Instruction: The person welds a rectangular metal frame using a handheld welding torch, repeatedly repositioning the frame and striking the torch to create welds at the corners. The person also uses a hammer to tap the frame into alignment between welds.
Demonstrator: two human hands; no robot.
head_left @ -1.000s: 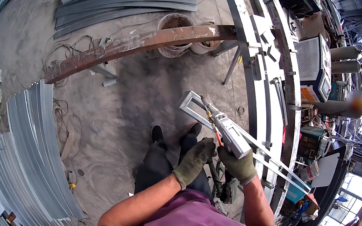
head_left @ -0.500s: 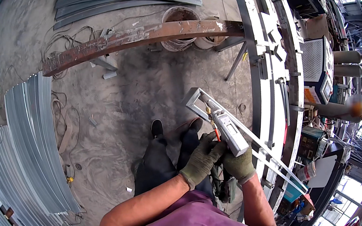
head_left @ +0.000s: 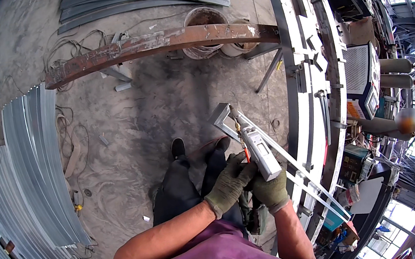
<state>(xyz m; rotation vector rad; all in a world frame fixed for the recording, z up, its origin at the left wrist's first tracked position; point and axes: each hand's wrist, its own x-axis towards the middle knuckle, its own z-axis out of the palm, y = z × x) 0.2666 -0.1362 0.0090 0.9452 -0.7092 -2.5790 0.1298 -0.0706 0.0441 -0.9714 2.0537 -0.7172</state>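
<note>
Item: one pale grey handheld tool [head_left: 262,158], long-bodied, at the middle right of my view, slanting up and away from me, nozzle end farthest.
Item: my right hand [head_left: 271,189], gloved, at the tool's near end; I take it to be gripping the underside, though most of those fingers are hidden.
Item: my left hand [head_left: 230,182], gloved, fingers curled, just beside the right; whether they pinch anything, I cannot tell.
Item: one red hose [head_left: 247,154], near my left fingertips, leading up to a brass fitting [head_left: 237,126] alongside the tool.
Item: one silver metal frame [head_left: 221,114], narrow, its squared end near the nozzle, its long bars running down to the right; contact with the tool, not clear.
Step in hand, as I judge it: steadying and adjusting the tool about its near end.
Next move calls for: a firm right grip, the left fingers clear of the hose, the nozzle kept off my legs.
Surroundings: a rusty beam [head_left: 152,45] across the far side; corrugated sheets [head_left: 36,171] at left.
</note>
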